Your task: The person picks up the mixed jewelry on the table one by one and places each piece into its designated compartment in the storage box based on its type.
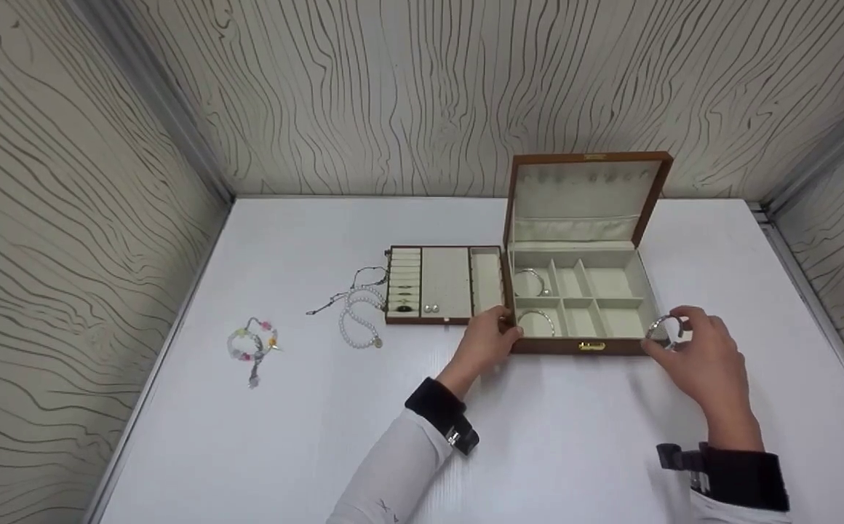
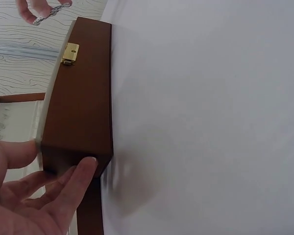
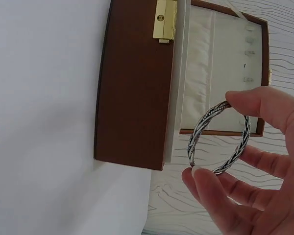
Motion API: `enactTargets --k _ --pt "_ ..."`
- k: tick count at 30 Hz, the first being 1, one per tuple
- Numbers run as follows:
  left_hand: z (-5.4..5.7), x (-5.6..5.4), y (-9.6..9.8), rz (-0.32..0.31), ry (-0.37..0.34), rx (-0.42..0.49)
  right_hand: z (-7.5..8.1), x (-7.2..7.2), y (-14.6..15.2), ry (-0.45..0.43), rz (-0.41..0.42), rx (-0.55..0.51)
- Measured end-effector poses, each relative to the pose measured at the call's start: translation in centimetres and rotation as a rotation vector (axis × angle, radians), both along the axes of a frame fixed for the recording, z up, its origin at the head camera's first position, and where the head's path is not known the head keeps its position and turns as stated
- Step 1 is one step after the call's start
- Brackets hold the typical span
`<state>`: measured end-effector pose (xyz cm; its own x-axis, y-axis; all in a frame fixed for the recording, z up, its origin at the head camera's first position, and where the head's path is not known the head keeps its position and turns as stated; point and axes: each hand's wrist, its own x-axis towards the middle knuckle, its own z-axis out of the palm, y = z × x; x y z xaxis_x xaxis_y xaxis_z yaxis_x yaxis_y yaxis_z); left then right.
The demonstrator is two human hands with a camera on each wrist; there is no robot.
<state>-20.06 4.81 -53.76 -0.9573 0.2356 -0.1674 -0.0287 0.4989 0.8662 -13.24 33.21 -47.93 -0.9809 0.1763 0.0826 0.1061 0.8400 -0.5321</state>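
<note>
A brown jewelry box (image 1: 549, 347) stands with its lid (image 1: 582, 193) raised and its cream compartments showing. At its front left corner my left hand (image 1: 486, 340) holds on, thumb at the top edge and fingers against the side in the left wrist view. My right hand (image 1: 706, 360) pinches a silver braided bangle (image 3: 198, 129) between thumb and fingers, in the air beside the box's front right corner. One silver bracelet (image 1: 543, 275) lies in the back left compartment, another bracelet (image 1: 549, 317) in the front left one.
Left of the box sits a jewelry tray (image 1: 445, 273) with rings and a pair of earrings. A pearl necklace (image 1: 344, 327) and a thin dark chain (image 1: 335, 298) lie by it. Farther left is a colorful bead bracelet (image 1: 231, 346). A wood-patterned wall (image 1: 393, 94) stands behind the white table (image 1: 538, 451).
</note>
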Motion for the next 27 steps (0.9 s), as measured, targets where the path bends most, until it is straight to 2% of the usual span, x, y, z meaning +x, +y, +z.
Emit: enactTargets --k 7,13,17,23,27 --pt "0.0 -0.1 -0.1 -0.008 0.007 -0.004 0.8 -2.1 -1.5 0.074 0.059 0.030" --pt "0.0 -0.1 -0.1 -0.011 0.009 -0.005 0.6 -3.7 -2.0 0.053 0.078 0.057" --pt "0.1 -0.1 -0.2 -0.018 0.014 -0.019 0.3 -4.8 -1.8 -0.020 0.092 0.093" --pt "0.1 -0.1 -0.3 -0.004 -0.005 -0.001 -0.2 -6.5 -1.7 -0.236 0.197 0.129" --pt "0.0 -0.1 -0.2 0.001 -0.011 0.001 -0.4 -7.2 -1.8 -0.307 0.218 0.174"
